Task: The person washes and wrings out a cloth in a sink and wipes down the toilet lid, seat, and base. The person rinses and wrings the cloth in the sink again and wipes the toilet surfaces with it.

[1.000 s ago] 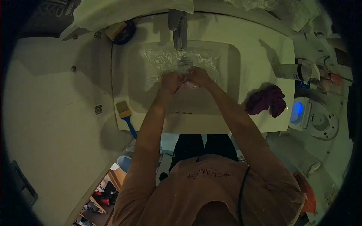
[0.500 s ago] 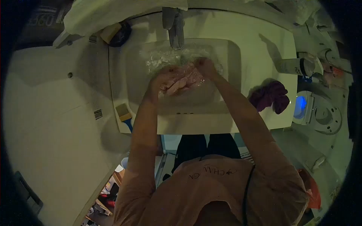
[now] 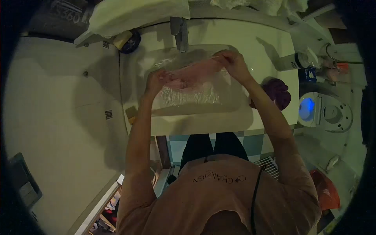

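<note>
A wet pink cloth (image 3: 196,74) is stretched between my two hands over the white sink (image 3: 231,102). My left hand (image 3: 157,80) is closed on its left end, where the fabric bunches up. My right hand (image 3: 231,62) pinches the upper right corner, a little higher than the left. Rippling water shows in the basin below the cloth. The metal faucet (image 3: 180,34) stands just beyond, above the cloth's far edge.
A crumpled purple cloth (image 3: 277,94) lies on the counter by my right forearm. Behind it is a bottle (image 3: 290,62). A dark round dish (image 3: 131,42) sits at the back left corner. My left forearm partly hides a brush (image 3: 131,113). A toilet (image 3: 333,113) stands at right.
The pink cloth was bunched low in the water; now it is lifted and spread out. My hands have moved apart, the right one outward and up. The splashing under the faucet has lessened.
</note>
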The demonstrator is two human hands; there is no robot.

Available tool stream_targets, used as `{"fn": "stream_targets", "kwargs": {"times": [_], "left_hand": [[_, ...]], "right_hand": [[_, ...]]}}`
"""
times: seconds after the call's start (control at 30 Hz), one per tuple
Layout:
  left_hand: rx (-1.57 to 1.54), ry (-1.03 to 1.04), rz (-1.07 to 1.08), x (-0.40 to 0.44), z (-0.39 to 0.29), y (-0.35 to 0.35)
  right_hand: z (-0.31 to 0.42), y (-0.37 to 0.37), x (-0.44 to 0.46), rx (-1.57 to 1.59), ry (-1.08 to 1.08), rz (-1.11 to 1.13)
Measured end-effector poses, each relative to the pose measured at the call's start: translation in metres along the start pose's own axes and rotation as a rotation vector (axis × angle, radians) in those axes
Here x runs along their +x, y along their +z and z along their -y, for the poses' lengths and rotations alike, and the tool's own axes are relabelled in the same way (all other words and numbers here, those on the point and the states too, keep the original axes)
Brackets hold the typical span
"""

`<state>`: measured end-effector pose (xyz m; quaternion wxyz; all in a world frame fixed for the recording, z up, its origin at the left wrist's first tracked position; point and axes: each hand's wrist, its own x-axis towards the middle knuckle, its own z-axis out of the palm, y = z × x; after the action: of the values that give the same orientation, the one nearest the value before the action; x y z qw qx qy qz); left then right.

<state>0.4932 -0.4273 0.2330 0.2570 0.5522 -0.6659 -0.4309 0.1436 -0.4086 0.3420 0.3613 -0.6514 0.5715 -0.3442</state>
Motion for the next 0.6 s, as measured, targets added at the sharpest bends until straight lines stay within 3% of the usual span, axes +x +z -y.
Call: {"fn": "stream_targets", "kwargs": {"times": [0.03, 0.13, 0.2, 0.27, 0.33, 0.37, 0.5, 0.57, 0.6], "left_hand": [[0.325, 0.092, 0.035, 0.006, -0.036, -0.025], [0.165, 0.168, -0.027, -0.008, -0.146, -0.086], [0.166, 0.272, -0.114, -0.01, -0.182, -0.117], [0.102, 0.573, -0.193, -0.014, -0.216, -0.143], [0.29, 0.537, -0.263, -0.033, -0.271, -0.165], [0.476, 0.49, -0.324, -0.041, -0.282, -0.169], [0.25, 0.476, -0.28, -0.042, -0.255, -0.165], [0.023, 0.39, -0.13, -0.037, -0.207, -0.143], [0.0, 0.296, -0.068, -0.03, -0.172, -0.127]], "right_hand": [[0.018, -0.016, 0.0, 0.08, -0.112, -0.027], [0.085, -0.065, 0.004, 0.068, -0.204, -0.068], [0.116, -0.089, 0.007, 0.051, -0.301, -0.125], [0.146, -0.108, 0.004, 0.034, -0.384, -0.174], [0.176, -0.123, 0.002, 0.163, -0.397, -0.177], [0.176, -0.135, 0.0, 0.09, -0.249, -0.185], [0.155, -0.098, -0.004, 0.176, -0.323, -0.068], [0.131, -0.075, -0.007, 0.229, -0.382, 0.003], [0.108, -0.06, -0.006, 0.272, -0.229, 0.153]]}}
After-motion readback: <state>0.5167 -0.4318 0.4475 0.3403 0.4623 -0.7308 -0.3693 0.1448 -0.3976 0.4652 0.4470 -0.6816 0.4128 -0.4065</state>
